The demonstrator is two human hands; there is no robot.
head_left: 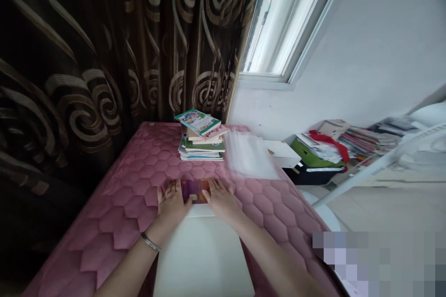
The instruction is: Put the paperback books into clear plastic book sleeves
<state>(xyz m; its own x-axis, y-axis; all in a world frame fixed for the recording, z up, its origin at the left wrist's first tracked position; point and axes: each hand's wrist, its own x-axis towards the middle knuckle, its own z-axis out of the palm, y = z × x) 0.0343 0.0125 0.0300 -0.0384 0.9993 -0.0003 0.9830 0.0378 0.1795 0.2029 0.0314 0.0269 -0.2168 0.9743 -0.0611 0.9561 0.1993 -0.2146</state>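
A purple book (193,191) with orange and yellow patches lies on the pink quilted mattress, just beyond a smooth white box-like object (205,255). Flat along the book's left side rests my left hand (174,202), fingers stretched forward and thumb pointing inward; a bracelet circles that wrist. My right hand (220,198) mirrors it on the right side, fingers extended over the edge and thumb on the cover. Both hands partly cover the book, and slight blur softens the fingers. Farther back stands an uneven stack of books (202,141), its top one green-edged and tilted.
Clear plastic sleeves (249,153) lie right of the stack, with a white box (284,153) beyond. A green and black bin (313,160) of papers stands near the wall. A white fan-like frame (379,162) rises at right. A patterned curtain (156,55) hangs at left.
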